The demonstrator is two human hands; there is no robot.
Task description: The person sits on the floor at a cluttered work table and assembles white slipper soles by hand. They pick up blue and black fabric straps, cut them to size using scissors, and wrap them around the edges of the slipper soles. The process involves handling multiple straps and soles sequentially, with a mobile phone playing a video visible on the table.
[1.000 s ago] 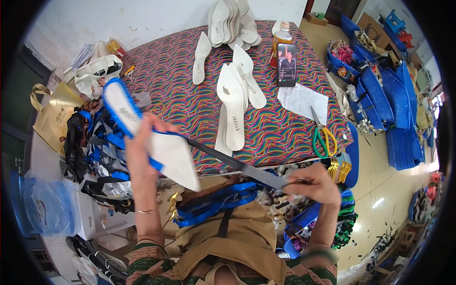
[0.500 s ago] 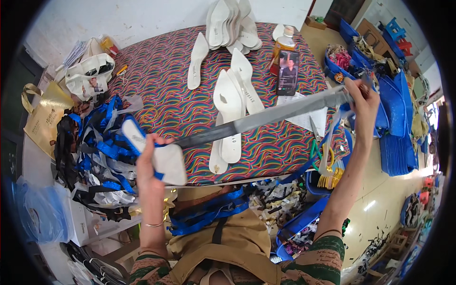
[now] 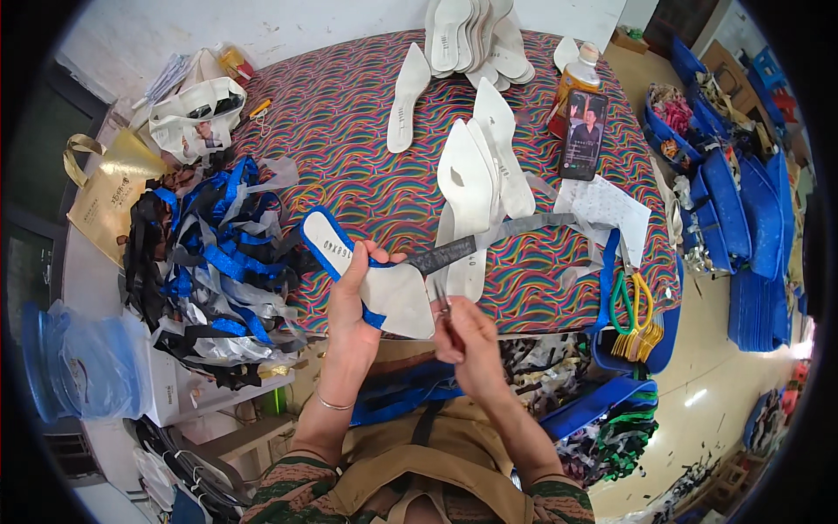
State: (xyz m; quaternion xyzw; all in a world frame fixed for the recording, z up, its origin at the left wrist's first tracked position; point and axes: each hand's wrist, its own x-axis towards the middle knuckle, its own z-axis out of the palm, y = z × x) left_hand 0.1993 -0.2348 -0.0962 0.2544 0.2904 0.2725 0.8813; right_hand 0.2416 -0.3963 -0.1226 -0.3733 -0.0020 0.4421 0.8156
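Note:
My left hand (image 3: 353,297) grips a white shoe insole (image 3: 395,301) with shiny blue edging along its heel and side. A strip (image 3: 445,255), dark grey then lighter grey, runs from beside my left fingertips across the table to the right. Closed fingers of my right hand (image 3: 471,345) hold a small pointed metal tool (image 3: 443,295), its tip up beside the insole's right edge. Whether it is snips or tweezers I cannot make out. Beyond the strip lie several bare white insoles (image 3: 464,179), partly overlapping.
Tangled blue, black and clear strips (image 3: 227,262) heap at the left. Green-and-yellow-handled scissors (image 3: 633,301) lie near the right edge by a paper sheet (image 3: 611,210). A phone (image 3: 583,135) leans on a bottle (image 3: 576,79). Stacked insoles (image 3: 471,35) stand at the back.
My right hand has let go of the strip's far end and come back beside the insole with a metal tool. The strip now lies slack on the table. The view has shifted.

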